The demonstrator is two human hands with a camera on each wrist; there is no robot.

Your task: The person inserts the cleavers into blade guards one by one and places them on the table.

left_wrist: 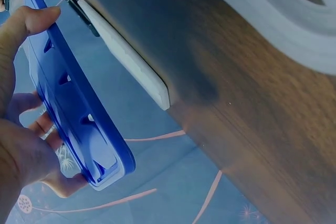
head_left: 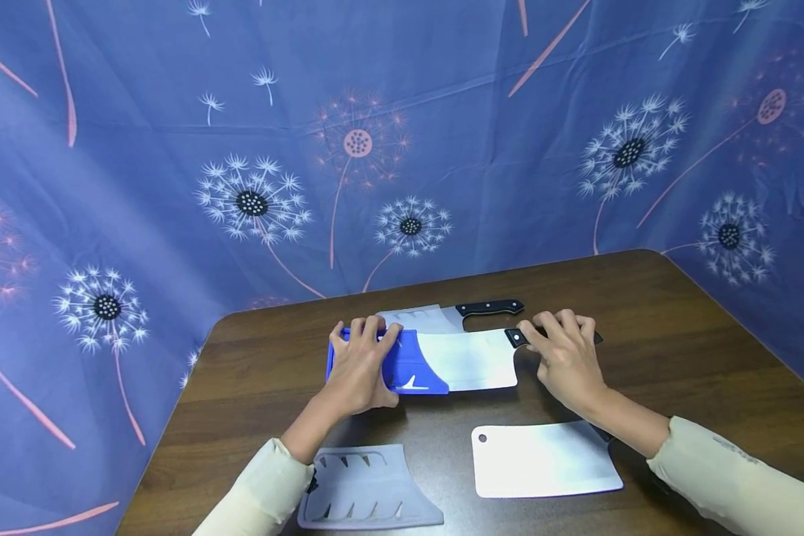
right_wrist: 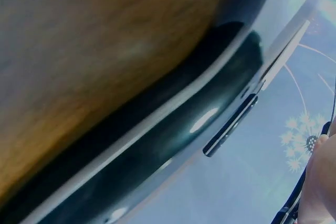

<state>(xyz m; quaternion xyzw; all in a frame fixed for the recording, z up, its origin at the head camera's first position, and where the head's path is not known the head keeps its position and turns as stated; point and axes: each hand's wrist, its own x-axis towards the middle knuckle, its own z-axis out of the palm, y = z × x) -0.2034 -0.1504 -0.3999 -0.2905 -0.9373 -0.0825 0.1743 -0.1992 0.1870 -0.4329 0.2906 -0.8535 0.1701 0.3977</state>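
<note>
In the head view my left hand (head_left: 358, 368) grips a blue blade guard (head_left: 412, 365), fingers over its far edge and thumb at the near edge. The blade of a cleaver (head_left: 472, 361) is partly inside the guard, its wide rear part bare. My right hand (head_left: 568, 365) holds the cleaver by its black riveted handle (head_left: 516, 337). Both hands keep guard and cleaver raised above the table, as the left wrist view shows with the guard's slotted side (left_wrist: 73, 93). At the right wrist view's edge, my right hand (right_wrist: 320, 182) is partly cut off.
On the wooden table (head_left: 261, 387), a second cleaver (head_left: 543, 458) lies bare at the near right. A grey blade guard (head_left: 368, 484) lies near my left forearm. Behind the hands, a black-handled knife (head_left: 489, 307) lies in a pale guard (head_left: 412, 318). A blue dandelion-print cloth (head_left: 482, 186) hangs behind.
</note>
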